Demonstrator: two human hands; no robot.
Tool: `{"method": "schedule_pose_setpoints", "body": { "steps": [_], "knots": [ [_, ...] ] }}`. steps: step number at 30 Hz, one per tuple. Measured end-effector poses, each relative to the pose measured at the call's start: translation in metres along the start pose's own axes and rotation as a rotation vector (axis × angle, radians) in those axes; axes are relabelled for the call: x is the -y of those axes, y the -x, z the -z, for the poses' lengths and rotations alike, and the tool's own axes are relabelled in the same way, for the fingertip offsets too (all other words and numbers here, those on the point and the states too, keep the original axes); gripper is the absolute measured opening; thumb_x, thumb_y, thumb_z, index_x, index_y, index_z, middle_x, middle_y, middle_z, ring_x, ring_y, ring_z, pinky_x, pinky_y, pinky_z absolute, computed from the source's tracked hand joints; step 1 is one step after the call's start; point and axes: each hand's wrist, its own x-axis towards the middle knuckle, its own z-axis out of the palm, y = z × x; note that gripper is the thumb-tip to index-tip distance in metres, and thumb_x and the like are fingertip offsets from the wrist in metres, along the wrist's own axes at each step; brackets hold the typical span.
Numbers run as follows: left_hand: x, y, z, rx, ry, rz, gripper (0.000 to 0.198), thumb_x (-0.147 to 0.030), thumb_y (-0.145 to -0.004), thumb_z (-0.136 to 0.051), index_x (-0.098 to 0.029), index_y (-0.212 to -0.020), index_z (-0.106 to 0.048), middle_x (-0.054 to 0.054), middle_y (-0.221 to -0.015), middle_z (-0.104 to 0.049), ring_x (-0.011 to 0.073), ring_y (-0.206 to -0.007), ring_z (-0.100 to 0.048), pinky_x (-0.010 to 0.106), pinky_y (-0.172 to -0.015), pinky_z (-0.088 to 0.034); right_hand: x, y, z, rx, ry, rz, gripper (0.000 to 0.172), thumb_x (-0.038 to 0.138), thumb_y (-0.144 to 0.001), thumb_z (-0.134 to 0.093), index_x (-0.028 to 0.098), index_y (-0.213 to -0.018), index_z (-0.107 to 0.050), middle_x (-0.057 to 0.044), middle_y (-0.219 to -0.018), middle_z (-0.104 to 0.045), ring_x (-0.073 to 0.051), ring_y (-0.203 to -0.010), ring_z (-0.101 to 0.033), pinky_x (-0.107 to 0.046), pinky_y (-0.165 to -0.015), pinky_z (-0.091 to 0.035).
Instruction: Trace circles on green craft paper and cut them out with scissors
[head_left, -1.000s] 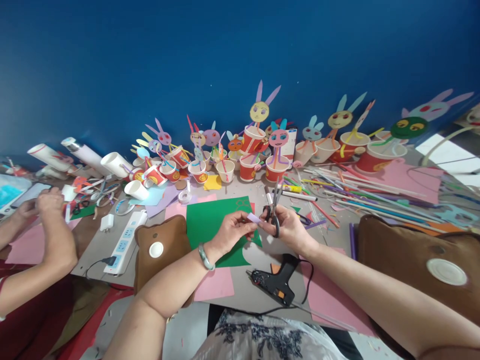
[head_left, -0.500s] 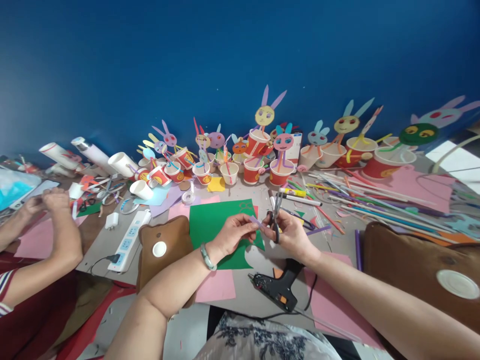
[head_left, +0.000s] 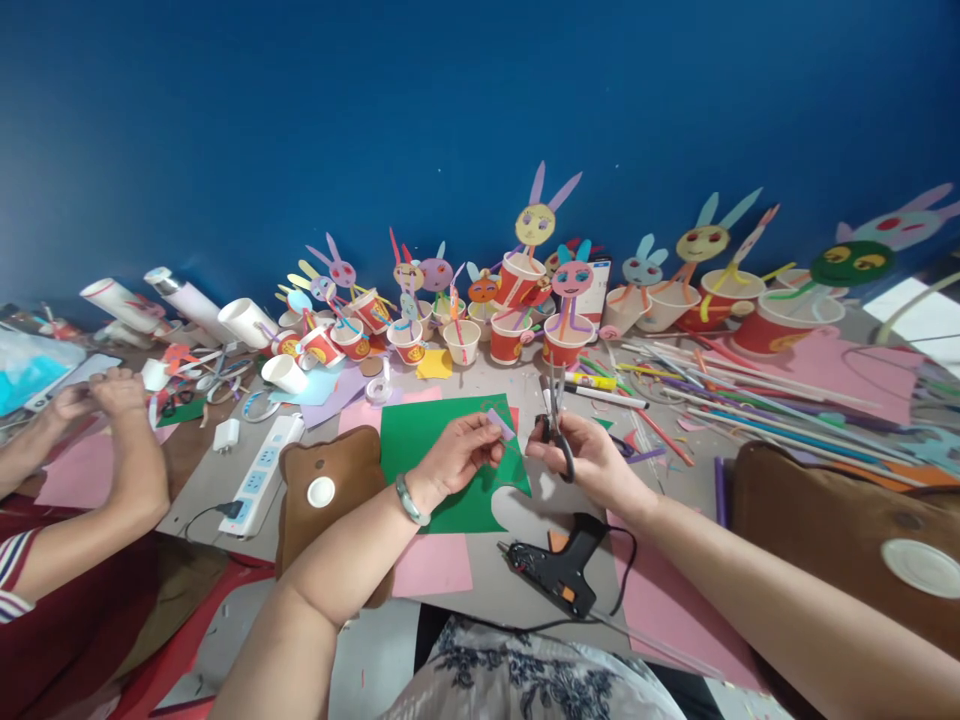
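Pinched in my left hand (head_left: 463,452) is a small piece of light purple paper (head_left: 501,424), held over the green sheet (head_left: 420,430). My right hand (head_left: 592,455) grips a pair of scissors (head_left: 556,415), its fingers in the handles and the blades pointing up and away from me. The blades look slightly apart, and the paper is to their left, not touching them. Below my right hand a black glue gun (head_left: 559,570) lies on the table, its nozzle to the left. Pink paper (head_left: 435,566) shows under the green sheet's near edge.
Rabbit-faced paper cups (head_left: 566,335) line the back by the blue wall. Straws and sticks (head_left: 787,410) lie spread on the right. Brown pouches (head_left: 330,500) flank my arms. A power strip (head_left: 262,475) lies left. Further left, another person's hands (head_left: 112,392) are at work.
My hands have moved apart. The purple paper has shifted slightly left with my left hand and turned more upright, while the scissors stay in my right hand.
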Motion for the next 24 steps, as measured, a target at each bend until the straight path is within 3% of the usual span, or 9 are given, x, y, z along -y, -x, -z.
{"method": "schedule_pose_setpoints", "body": {
  "steps": [4,7,9,16,24],
  "knots": [
    [-0.014,0.001,0.004,-0.01,0.097,-0.047,0.042,-0.046,-0.064,-0.088,-0.016,-0.077,-0.06,-0.003,-0.067,-0.051,0.0065,-0.057,-0.047,0.021,-0.051,-0.036,0.011,-0.001,0.013,0.293,-0.057,-0.026,0.058,0.075,-0.075,-0.066,0.017,-0.081,-0.065,-0.001,-0.063,-0.058,-0.014,-0.056,-0.048,-0.026,-0.052,-0.038],
    [-0.019,0.002,0.006,-0.046,0.137,-0.106,0.04,-0.043,-0.064,-0.086,-0.017,-0.075,-0.059,-0.002,-0.073,-0.051,0.0061,-0.058,-0.043,0.022,-0.051,-0.033,0.015,-0.002,0.018,0.574,-0.09,-0.025,0.063,0.078,-0.077,-0.062,0.016,-0.081,-0.068,-0.004,-0.068,-0.062,-0.013,-0.056,-0.049,-0.025,-0.05,-0.036],
    [-0.022,0.002,0.006,-0.071,0.16,-0.129,0.036,-0.04,-0.065,-0.085,-0.017,-0.074,-0.059,-0.001,-0.075,-0.051,0.006,-0.058,-0.042,0.022,-0.051,-0.032,0.017,-0.002,0.018,0.682,-0.1,-0.049,0.063,0.077,-0.077,-0.062,0.015,-0.08,-0.068,-0.005,-0.07,-0.064,-0.013,-0.058,-0.051,-0.024,-0.05,-0.038],
    [-0.029,0.001,0.008,-0.13,0.188,-0.144,0.029,-0.035,-0.068,-0.082,-0.018,-0.072,-0.059,-0.001,-0.072,-0.052,0.0069,-0.057,-0.04,0.023,-0.052,-0.032,0.015,0.002,0.015,0.722,-0.139,-0.169,0.06,0.075,-0.073,-0.068,0.016,-0.081,-0.064,-0.005,-0.07,-0.067,-0.016,-0.061,-0.061,-0.025,-0.053,-0.046],
    [-0.024,0.0,0.009,-0.079,0.16,-0.16,0.03,-0.037,-0.067,-0.083,-0.017,-0.073,-0.061,-0.001,-0.071,-0.053,0.0063,-0.057,-0.044,0.022,-0.052,-0.035,0.012,0.002,0.015,0.739,-0.11,-0.141,0.061,0.076,-0.076,-0.066,0.015,-0.08,-0.062,-0.006,-0.07,-0.067,-0.014,-0.06,-0.059,-0.022,-0.05,-0.041]
  ]
}}
